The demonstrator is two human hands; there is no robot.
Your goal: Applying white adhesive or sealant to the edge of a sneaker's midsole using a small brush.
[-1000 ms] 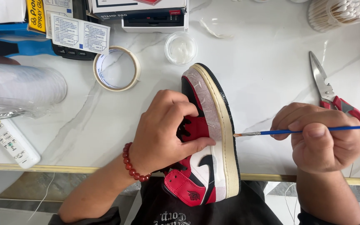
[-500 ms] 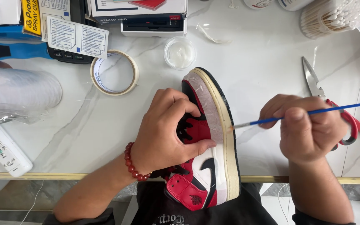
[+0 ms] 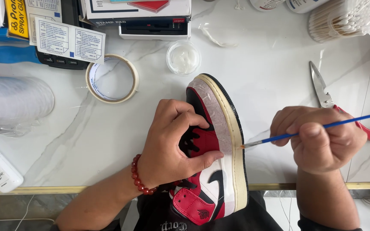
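Sneaker [image 3: 213,171], red, black and white, is laid on its side at the near edge of the marble table [image 3: 270,77] and is gripped around its laced upper by the left hand [image 3: 172,145]. A thin blue paintbrush [image 3: 322,127] is pinched in the closed right hand [image 3: 322,139], its tip touching the cream midsole. Scissors [image 3: 326,96] are lying just beyond the right hand, and a tape roll [image 3: 112,79] is seen farther left.

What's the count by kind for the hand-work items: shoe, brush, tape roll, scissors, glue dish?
Shoe: 1, steadied by the left hand
Brush: 1, in the right hand, tip at the sole edge
Tape roll: 1
Scissors: 1
Dish: 1
Total: 5
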